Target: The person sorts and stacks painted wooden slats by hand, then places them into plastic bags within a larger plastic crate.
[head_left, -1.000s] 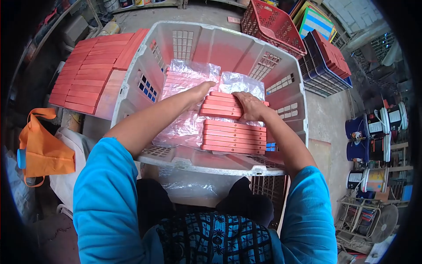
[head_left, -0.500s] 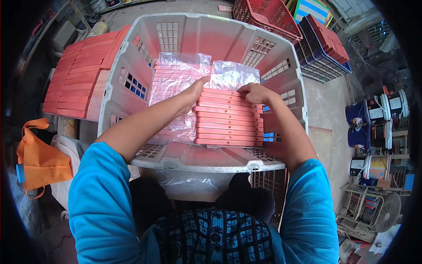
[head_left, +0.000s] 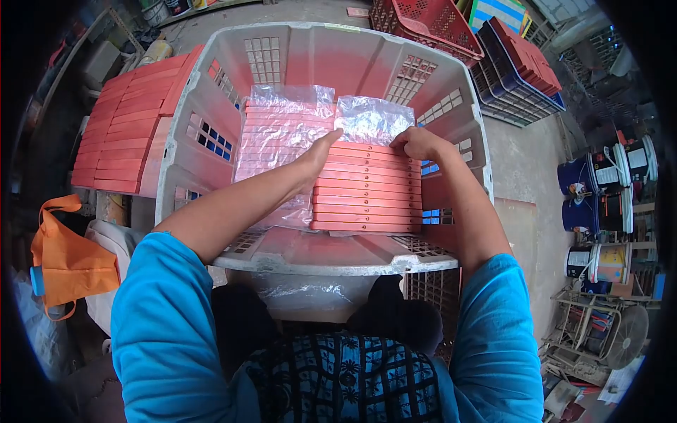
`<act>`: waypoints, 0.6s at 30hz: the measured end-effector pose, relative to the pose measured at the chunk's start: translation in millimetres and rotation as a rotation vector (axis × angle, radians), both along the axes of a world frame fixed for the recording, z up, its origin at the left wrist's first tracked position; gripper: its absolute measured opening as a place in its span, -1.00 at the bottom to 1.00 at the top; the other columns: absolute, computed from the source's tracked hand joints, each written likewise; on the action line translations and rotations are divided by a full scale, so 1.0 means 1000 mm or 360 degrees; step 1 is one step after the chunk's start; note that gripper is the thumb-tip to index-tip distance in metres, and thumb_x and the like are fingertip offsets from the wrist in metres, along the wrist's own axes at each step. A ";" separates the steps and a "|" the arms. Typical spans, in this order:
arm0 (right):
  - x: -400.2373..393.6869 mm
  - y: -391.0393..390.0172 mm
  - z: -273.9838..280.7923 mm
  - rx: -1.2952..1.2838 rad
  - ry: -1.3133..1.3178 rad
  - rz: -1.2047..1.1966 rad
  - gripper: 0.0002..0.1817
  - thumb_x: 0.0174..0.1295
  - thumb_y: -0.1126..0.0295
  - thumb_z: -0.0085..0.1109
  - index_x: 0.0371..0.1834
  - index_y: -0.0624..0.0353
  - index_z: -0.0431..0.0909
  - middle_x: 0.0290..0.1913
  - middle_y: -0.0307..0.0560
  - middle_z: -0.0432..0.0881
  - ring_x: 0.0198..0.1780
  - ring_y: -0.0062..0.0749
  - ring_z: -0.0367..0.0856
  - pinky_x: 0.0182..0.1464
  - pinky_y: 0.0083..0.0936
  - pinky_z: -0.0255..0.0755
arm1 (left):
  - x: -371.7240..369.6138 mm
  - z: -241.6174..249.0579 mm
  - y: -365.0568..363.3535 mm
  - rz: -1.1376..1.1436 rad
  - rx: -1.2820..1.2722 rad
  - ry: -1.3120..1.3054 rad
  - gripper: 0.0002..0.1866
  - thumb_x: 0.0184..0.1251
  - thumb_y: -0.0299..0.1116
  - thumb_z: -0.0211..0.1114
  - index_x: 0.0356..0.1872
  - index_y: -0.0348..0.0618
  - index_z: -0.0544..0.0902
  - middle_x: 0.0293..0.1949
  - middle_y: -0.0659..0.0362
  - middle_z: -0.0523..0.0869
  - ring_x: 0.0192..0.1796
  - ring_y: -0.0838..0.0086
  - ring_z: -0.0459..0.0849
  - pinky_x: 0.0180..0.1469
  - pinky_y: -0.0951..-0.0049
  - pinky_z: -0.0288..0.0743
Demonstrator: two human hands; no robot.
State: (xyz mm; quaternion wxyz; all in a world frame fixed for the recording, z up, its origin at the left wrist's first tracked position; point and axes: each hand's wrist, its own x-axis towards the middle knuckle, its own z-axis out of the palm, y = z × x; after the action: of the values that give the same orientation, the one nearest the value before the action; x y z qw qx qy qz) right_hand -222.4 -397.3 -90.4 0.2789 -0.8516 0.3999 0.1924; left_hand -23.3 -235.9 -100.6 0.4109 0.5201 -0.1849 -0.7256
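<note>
A stack of flat pink-painted bars (head_left: 367, 190), each with a small round hole or stud on its near end, sits inside a large grey crate (head_left: 338, 268). My left hand (head_left: 319, 156) presses along the stack's upper left side, thumb up, its other fingers hidden. At the upper right corner, my right hand (head_left: 418, 143) is closed with curled fingers on the bars. Clear plastic (head_left: 374, 120) lies just beyond the stack. To the left, a clear plastic bag (head_left: 278, 155) covers a similar pink stack.
Pink bars (head_left: 130, 120) are piled left of the crate, near an orange bag (head_left: 74, 247). Beyond the right corner stand a red crate (head_left: 430, 28) and a dark blue crate (head_left: 515, 99) holding pink pieces. Paint buckets (head_left: 582, 215) and a fan (head_left: 626, 337) are at right.
The topmost bars, shifted left of the others before, now line up more evenly with the stack. Both hands stay at its upper end, and the right has moved slightly right.
</note>
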 end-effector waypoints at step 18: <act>0.030 -0.019 -0.014 -0.0482 -0.0085 0.0531 -0.56 0.05 0.36 0.04 0.06 0.10 0.54 0.03 0.14 0.57 0.08 -0.02 0.52 0.12 -0.27 0.39 | 0.021 0.183 0.131 -0.0314 -0.1027 -0.0091 -0.56 0.43 -0.25 -0.11 0.21 -0.30 0.39 0.19 0.03 0.48 0.20 0.30 0.48 0.27 0.34 0.24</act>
State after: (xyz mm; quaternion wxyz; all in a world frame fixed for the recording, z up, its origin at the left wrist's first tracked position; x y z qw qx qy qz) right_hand -192.4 -415.8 -104.3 0.1228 -0.9429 0.2703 0.1511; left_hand -2.0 -104.9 82.4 0.4766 0.3630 -0.4660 -0.6510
